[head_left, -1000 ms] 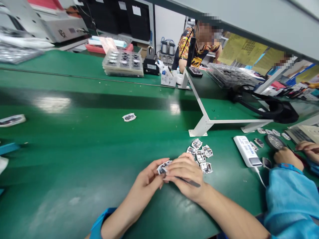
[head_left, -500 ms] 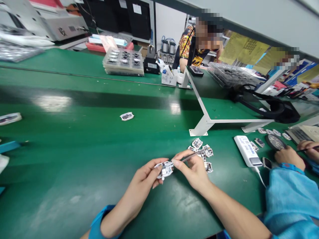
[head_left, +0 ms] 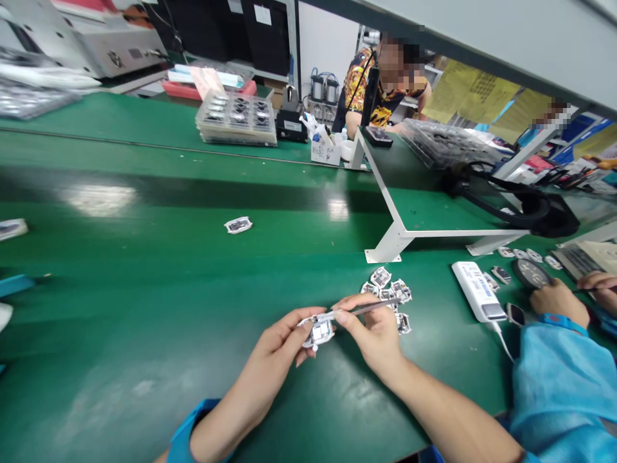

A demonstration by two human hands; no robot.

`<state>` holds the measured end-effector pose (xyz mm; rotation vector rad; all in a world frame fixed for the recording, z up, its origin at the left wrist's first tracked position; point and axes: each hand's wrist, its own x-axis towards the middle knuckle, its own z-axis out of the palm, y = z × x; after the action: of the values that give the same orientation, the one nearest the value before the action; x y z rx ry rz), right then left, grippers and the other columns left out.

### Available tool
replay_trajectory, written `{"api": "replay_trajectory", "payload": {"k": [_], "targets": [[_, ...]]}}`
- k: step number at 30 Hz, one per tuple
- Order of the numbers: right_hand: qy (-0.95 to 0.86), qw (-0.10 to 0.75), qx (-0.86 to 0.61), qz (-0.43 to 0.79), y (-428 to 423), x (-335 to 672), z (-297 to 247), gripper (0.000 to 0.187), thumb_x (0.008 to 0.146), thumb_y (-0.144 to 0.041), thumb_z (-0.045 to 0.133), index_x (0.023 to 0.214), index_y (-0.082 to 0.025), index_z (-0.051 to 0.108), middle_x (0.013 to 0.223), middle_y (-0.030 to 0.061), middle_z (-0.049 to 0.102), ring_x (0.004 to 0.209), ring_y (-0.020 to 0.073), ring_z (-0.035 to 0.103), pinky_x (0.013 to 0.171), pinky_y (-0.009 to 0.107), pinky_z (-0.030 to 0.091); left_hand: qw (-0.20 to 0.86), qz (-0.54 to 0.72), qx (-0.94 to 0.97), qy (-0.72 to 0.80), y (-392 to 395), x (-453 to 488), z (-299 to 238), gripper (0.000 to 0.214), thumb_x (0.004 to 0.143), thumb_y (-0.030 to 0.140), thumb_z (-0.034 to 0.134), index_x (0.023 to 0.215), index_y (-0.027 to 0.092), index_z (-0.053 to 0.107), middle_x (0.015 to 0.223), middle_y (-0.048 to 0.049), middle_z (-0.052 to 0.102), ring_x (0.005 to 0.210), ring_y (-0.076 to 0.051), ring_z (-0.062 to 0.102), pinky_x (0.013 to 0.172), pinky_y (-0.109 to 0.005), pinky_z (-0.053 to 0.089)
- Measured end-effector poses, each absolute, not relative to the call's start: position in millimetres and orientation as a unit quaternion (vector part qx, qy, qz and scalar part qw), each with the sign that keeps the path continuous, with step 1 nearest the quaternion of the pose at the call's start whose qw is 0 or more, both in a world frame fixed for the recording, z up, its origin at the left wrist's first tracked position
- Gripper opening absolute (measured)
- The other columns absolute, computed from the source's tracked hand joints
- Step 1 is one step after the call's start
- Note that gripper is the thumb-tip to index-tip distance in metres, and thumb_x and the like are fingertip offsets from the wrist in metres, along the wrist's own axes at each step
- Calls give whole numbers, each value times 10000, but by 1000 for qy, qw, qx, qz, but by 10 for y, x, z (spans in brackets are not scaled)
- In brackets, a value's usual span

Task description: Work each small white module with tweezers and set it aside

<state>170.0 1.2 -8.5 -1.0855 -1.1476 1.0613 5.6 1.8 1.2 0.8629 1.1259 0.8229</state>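
Observation:
My left hand (head_left: 274, 357) pinches a small white-edged electronic module (head_left: 317, 332) between thumb and fingers. My right hand (head_left: 371, 331) holds slim metal tweezers (head_left: 366, 308), whose tip rests at the module's upper edge. Just beyond my right hand lies a loose pile of similar modules (head_left: 384, 289) on the green workbench (head_left: 193, 302). Part of the pile is hidden behind my fingers. Both my wrists are clear of the pile, and my hands nearly meet over the module.
To the right, a co-worker's hands (head_left: 562, 299) work beside a blue sleeve (head_left: 559, 392), near a white power adapter (head_left: 478, 291). A white shelf frame (head_left: 393, 241) stands across the bench. A stack of module trays (head_left: 236, 119) sits farther back.
The module in my left hand and the tweezers have shifted slightly, with the tweezers now lying flatter. The view has tilted a little, and a lone module on the bench appears farther left.

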Motion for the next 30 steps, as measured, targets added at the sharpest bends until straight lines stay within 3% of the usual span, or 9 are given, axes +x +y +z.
{"api": "replay_trajectory", "payload": {"k": [9,14,18,30], "targets": [[-454,594,-448,491,15,1664,-102,100,772,-284,771,796,-224,695,763,8,758,669,175,704,660,315,586,680,373,391,496,20,95,91,325,729,425,738,937,175,738,726,-16,653,574,-133,489,512,-246,351],[-498,586,-457,447,-17,1666,-107,73,787,-270,769,808,-223,718,791,27,761,755,195,717,719,332,584,686,361,368,513,22,119,85,391,648,464,809,905,180,727,701,-1,646,592,-127,490,521,-226,363],[-528,583,-454,419,-29,1668,-102,62,794,-265,771,805,-226,725,791,41,762,762,204,716,748,358,578,689,372,356,510,20,126,58,377,666,500,790,858,183,723,664,17,614,576,-115,472,502,-209,355],[-590,567,-417,395,10,1711,-68,51,822,-263,746,789,-239,716,810,42,769,792,216,718,804,397,550,718,367,317,499,52,82,69,462,662,512,799,971,175,730,716,5,615,591,-111,454,508,-210,336]]}}
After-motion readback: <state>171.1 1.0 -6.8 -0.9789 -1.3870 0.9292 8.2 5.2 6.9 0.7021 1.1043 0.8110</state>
